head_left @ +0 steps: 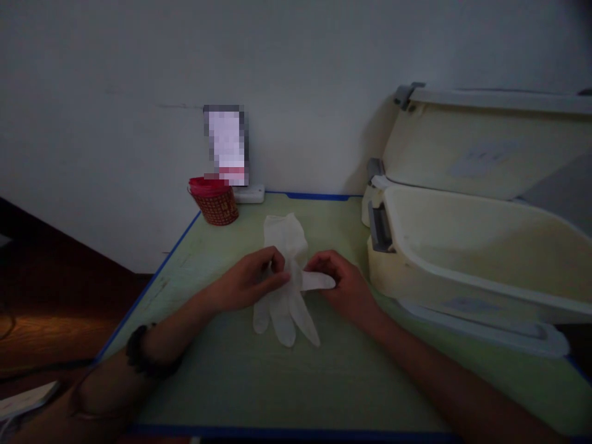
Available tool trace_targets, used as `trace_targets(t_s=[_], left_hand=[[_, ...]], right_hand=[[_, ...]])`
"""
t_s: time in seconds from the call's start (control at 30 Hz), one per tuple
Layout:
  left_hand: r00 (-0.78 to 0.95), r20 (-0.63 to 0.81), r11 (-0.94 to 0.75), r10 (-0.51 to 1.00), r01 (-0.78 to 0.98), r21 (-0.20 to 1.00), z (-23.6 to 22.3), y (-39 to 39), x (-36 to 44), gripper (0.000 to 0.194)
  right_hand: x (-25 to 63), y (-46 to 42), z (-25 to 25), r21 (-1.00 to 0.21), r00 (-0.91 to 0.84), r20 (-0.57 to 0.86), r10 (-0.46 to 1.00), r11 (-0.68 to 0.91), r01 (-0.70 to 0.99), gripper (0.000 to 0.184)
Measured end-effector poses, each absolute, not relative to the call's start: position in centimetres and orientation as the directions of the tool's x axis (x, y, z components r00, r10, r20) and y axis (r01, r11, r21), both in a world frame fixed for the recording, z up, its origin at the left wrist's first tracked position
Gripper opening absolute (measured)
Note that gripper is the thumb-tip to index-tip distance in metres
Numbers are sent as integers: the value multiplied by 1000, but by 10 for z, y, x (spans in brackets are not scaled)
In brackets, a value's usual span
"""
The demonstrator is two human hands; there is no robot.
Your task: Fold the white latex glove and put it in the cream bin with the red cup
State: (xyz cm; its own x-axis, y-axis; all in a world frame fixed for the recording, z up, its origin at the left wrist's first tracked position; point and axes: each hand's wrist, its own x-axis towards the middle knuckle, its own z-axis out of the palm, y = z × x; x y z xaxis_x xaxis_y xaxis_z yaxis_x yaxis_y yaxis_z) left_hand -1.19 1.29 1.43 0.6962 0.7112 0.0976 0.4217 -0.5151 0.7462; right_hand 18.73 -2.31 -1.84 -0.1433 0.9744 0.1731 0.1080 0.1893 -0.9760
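Note:
A thin white glove lies flat on the green table, cuff toward the wall and fingers toward me. My left hand rests on the glove's left side, fingers curled and pinching its palm area. My right hand is on the right, fingers closed on the glove's thumb, which sticks out sideways. A dark band sits on my left wrist.
A large cream plastic case with its lid raised fills the table's right side. A red mesh basket and a white holder with a blurred card stand at the back by the wall. The table drops off at its blue left edge.

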Motion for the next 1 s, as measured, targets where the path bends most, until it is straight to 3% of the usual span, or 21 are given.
trace_targets(t_s=[0.1,0.23,0.37,0.47,0.6,0.83,1.0], left_hand=[[693,141,-571,707,442,691,9,11,-4,23],[654,55,-511,755,534,674,6,9,8,32],[563,13,-420,827,602,679,4,13,13,28],[565,10,-421,825,602,678,2,15,11,26],[569,42,-440,822,586,680,2,15,8,23],[529,108,-443,842,563,698,5,18,2,21],[581,57,-422,812,517,745,4,19,1,22]], right_hand=[[183,-20,-16,-994,-138,77,987,88,70,20],[180,-16,-15,-998,-101,18,995,24,57,18],[190,-19,-15,-964,-146,112,983,143,224,13],[200,-23,-12,-790,-315,219,924,357,499,6],[205,-26,-9,-631,-504,255,825,537,560,14],[209,-22,-9,-689,-479,204,854,473,549,31],[209,-20,-10,-667,-454,185,872,450,594,21]])
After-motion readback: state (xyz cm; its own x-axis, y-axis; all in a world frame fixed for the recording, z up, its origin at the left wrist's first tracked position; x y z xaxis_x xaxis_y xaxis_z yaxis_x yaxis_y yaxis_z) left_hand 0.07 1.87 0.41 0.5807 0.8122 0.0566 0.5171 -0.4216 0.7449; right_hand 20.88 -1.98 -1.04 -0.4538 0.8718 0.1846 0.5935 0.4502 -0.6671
